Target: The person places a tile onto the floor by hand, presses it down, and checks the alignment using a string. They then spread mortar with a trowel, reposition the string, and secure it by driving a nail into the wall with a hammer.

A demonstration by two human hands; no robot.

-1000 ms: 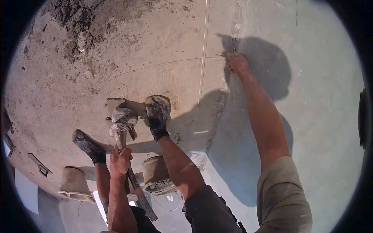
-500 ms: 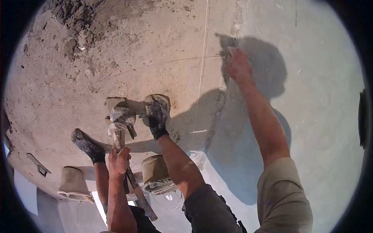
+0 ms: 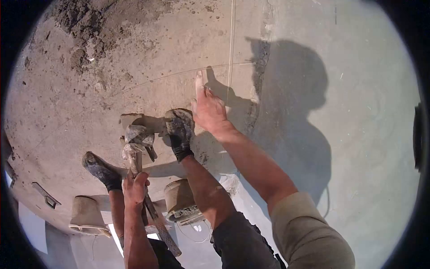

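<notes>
My left hand [image 3: 134,189] is closed around the handle of a long-handled tool [image 3: 163,231], its head end caked with pale mortar. The tool's exact kind does not show. That crusted end [image 3: 136,136] lies near a small block [image 3: 131,119] between my feet. My right hand [image 3: 209,105] reaches over the floor with its index finger extended and nothing visible in its grip. The fingertip is by a thin curved line [image 3: 168,75] crossing the floor. A pale straight string [image 3: 231,49] runs just right of that hand.
My dirty covered feet [image 3: 180,127] stand on the rough floor. Two buckets [image 3: 85,213] [image 3: 181,199] are by my legs, one with mortar inside. A flat tool with a handle [image 3: 46,195] lies at left. Loose dirt [image 3: 80,27] is heaped at upper left; a smooth wall [image 3: 367,134] rises at right.
My right hand has moved left from the wall's base to above the floor line, and its index finger now points out. My left hand keeps its hold on the tool.
</notes>
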